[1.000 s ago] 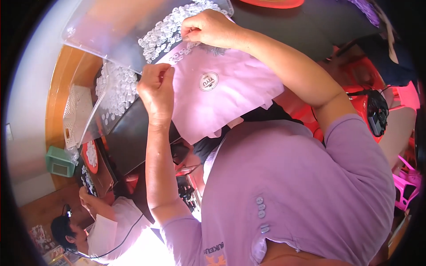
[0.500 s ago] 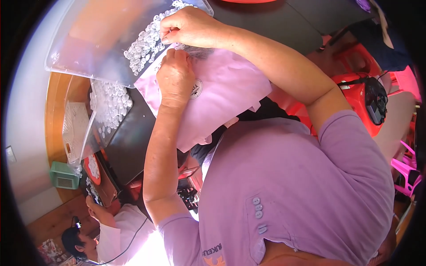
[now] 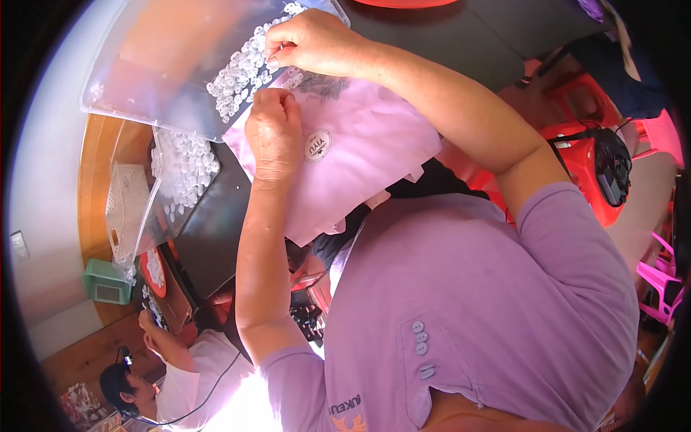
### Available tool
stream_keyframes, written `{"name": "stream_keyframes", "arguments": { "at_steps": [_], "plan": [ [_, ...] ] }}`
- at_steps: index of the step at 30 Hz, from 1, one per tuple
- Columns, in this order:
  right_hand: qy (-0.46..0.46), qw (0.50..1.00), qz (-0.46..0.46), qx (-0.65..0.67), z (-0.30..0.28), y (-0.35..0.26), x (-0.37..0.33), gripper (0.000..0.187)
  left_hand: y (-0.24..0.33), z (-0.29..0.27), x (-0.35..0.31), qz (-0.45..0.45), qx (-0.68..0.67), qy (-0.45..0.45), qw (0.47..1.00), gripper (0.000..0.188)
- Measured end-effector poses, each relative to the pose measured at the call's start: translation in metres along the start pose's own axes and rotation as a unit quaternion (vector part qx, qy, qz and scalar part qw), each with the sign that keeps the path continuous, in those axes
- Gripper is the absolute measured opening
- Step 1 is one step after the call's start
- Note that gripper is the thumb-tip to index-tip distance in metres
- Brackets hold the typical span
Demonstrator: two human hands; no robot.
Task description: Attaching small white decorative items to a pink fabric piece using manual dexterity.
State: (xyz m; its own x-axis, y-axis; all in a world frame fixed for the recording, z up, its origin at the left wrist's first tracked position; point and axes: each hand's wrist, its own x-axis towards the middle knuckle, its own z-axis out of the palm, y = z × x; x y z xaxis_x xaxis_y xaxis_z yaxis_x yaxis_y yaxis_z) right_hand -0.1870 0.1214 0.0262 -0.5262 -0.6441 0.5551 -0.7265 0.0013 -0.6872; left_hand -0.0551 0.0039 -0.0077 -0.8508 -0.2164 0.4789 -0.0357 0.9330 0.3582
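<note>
My right hand (image 3: 320, 45) is bent at the pile of small white plastic pieces (image 3: 241, 78), thumb and fingertips pressed together; whatever they pinch is too small to make out. Just nearer lies my left hand (image 3: 273, 133), its fingers curled closed over the edge of a pink cloth (image 3: 367, 151). Those fingertips are turned away, so I cannot tell what is in them. The cloth spreads toward my lap and bears a round printed badge. On its far part, beside my right hand, sits a tangle of thin dark strands (image 3: 324, 85).
A large clear plastic bin (image 3: 144, 119) stands at the far left, beside the pile. Closer by are a clear container of white pieces (image 3: 183, 169), a white basket (image 3: 126, 201) and a green basket (image 3: 108, 281). A co-worker (image 3: 187, 374) sits lower left. A red stool (image 3: 608, 209) carries a black bag.
My left hand has drawn back toward me and a little left, away from my right hand, uncovering the badge and more dark strands. My right hand stays at the pile, still pinched.
</note>
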Motion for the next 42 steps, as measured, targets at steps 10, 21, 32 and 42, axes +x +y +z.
{"name": "stream_keyframes", "arguments": {
  "at_steps": [10, 21, 32, 42],
  "plan": [
    [0.004, 1.0, -0.031, -0.005, 0.004, 0.0, -0.002, 0.011, 0.0, 0.004, 0.005, 0.19, 0.113, -0.02, 0.975, 0.006],
    [-0.031, 0.999, -0.003, -0.02, -0.004, -0.002, 0.001, 0.01, 0.003, 0.01, 0.02, 0.238, 0.179, -0.055, 0.953, 0.008],
    [-0.067, 0.997, -0.017, 0.033, -0.004, -0.006, -0.003, 0.012, 0.008, -0.05, 0.016, -0.287, -0.467, -0.047, 0.835, 0.01],
    [-0.108, 0.975, -0.006, 0.196, 0.018, -0.012, -0.011, 0.008, -0.011, -0.056, 0.017, -0.325, -0.632, -0.103, 0.696, 0.013]
  ]
}}
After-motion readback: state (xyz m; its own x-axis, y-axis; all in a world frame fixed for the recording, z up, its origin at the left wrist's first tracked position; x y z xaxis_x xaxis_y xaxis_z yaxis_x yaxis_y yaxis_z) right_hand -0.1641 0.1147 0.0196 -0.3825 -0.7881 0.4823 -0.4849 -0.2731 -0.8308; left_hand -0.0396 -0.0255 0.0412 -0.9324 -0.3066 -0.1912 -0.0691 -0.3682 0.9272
